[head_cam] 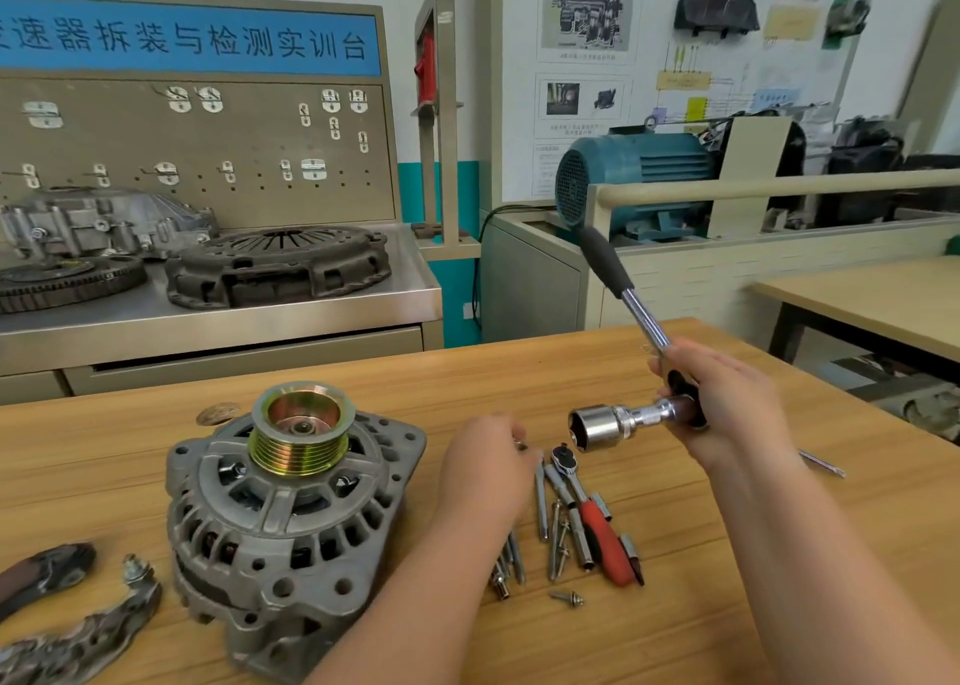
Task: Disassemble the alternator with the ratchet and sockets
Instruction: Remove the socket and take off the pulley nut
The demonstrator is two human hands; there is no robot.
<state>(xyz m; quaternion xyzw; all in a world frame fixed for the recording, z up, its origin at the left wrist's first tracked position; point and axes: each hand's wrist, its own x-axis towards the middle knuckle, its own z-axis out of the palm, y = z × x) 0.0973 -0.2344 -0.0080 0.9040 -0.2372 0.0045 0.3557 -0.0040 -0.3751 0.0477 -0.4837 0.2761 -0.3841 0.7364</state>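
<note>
One alternator [291,518] stands pulley-up on the desk [675,606]. Just right of it the left hand [485,468] is down at the desk, fingers curled; whether it grasps anything cannot be told. Further right, the right hand [727,409] grips one ratchet [644,320] carrying one socket [592,427], raised. One red-handled ratchet [597,523] lies among loose bolts [556,539].

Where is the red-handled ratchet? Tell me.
Head view: the red-handled ratchet lies on the wooden table, right of the alternator, among loose bolts beside the left hand.
</note>
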